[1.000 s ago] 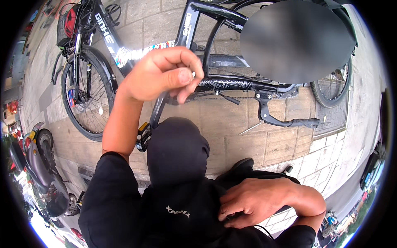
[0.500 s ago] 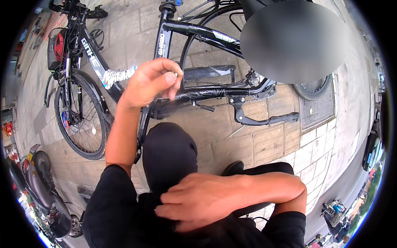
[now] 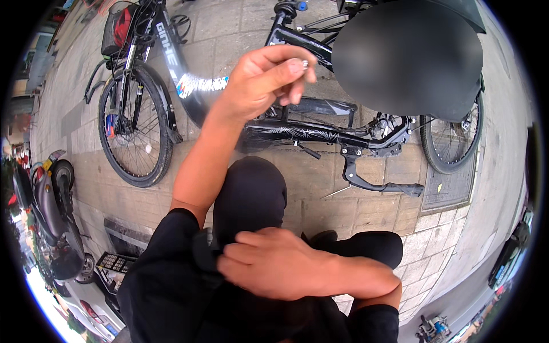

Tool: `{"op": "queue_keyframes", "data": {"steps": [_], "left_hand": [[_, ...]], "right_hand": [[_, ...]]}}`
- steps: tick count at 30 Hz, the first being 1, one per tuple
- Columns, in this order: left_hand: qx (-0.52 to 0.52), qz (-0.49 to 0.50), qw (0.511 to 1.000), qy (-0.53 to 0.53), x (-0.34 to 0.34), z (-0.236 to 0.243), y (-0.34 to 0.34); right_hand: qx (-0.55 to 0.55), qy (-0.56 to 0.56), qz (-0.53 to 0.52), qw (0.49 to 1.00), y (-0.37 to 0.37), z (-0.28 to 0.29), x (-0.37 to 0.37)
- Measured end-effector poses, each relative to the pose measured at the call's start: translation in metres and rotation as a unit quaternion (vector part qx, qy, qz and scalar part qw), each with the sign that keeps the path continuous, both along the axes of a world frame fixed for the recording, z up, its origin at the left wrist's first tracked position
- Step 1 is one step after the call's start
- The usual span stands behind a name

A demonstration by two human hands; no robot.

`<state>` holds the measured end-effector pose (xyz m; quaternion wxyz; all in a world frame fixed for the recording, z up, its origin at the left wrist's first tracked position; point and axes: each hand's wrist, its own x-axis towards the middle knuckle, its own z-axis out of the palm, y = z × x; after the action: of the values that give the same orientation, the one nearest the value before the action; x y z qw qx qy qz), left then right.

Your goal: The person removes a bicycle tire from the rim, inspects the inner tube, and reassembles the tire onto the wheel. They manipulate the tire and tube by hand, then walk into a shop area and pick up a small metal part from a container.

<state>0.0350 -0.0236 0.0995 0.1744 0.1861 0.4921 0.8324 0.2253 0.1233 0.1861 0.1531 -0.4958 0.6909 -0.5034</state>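
My left hand [image 3: 269, 77] is raised over the black bicycle frame [image 3: 297, 132], thumb and forefinger pinched on a small pale object [image 3: 305, 64] too tiny to name. The other fingers of that hand curl loosely. Across my lap, my right hand [image 3: 274, 263] lies against my black shirt, its fingers bent inward at dark cloth. Their tips are hidden, so I cannot make out what they hold. Below the frame, a black kickstand [image 3: 380, 186] sticks out over the paving. A blurred grey oval covers part of the bicycle at upper right.
At left stands the bicycle's front wheel [image 3: 136, 126] or another bicycle's, beside a red and black bag [image 3: 122, 26]. A parked scooter [image 3: 48, 206] is farther left. A metal cover [image 3: 449, 188] lies in the paving at right, near a rear wheel [image 3: 452, 140].
The view has shifted, so the bicycles stand farther right in the picture. My left hand sits higher and farther right, still pinching. My right hand stays at my shirt, slightly changed in pose.
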Motion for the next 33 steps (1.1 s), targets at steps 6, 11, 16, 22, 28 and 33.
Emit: {"op": "queue_keyframes", "data": {"steps": [6, 11, 16, 22, 28, 33], "left_hand": [[-0.064, 0.009, 0.996, 0.059, 0.08, 0.081, 0.091], [-0.054, 0.045, 0.987, 0.143, 0.12, 0.072, 0.103], [-0.118, 0.131, 0.965, 0.193, 0.121, 0.057, 0.096], [-0.274, 0.232, 0.924, 0.133, 0.112, 0.033, 0.079], [-0.257, 0.283, 0.914, -0.136, 0.145, 0.007, 0.02], [-0.319, 0.226, 0.887, -0.246, 0.18, 0.041, -0.031]], "right_hand": [[0.233, -0.09, -0.194, 0.949, 0.098, -0.017, 0.049], [0.25, -0.297, -0.173, 0.905, 0.145, -0.046, 0.094], [0.051, -0.548, -0.171, 0.817, 0.162, -0.014, 0.042], [-0.132, -0.575, -0.226, 0.775, 0.109, 0.019, -0.002], [-0.038, -0.667, -0.189, 0.72, 0.038, 0.04, -0.04], [0.037, -0.721, -0.331, 0.608, -0.004, 0.04, -0.038]]}}
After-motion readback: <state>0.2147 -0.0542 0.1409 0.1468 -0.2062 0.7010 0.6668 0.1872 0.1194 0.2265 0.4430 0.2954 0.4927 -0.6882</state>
